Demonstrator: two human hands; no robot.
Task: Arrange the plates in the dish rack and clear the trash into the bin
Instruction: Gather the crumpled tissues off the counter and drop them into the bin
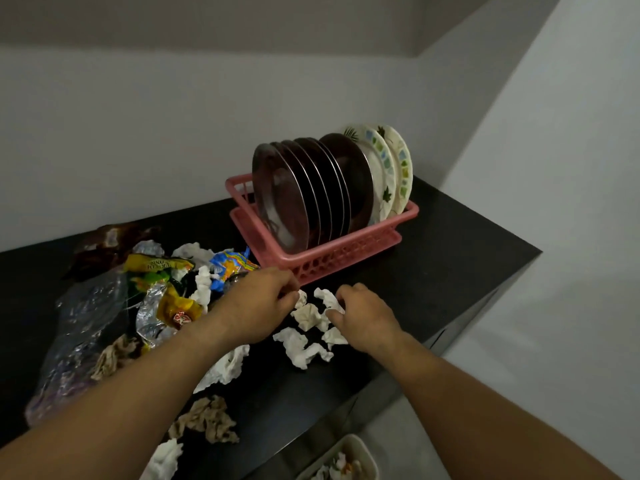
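A pink dish rack stands on the black counter, holding several dark plates and patterned white plates upright. Just in front of it my left hand pinches a small crumpled white tissue. My right hand curls its fingers round another white tissue wad. More white tissue wads lie between and below the hands. Snack wrappers and clear plastic pile up at the left.
A white bin with some trash in it sits on the floor below the counter's front edge. Brown crumpled paper and a white wad lie near the edge. Walls close in behind and to the right.
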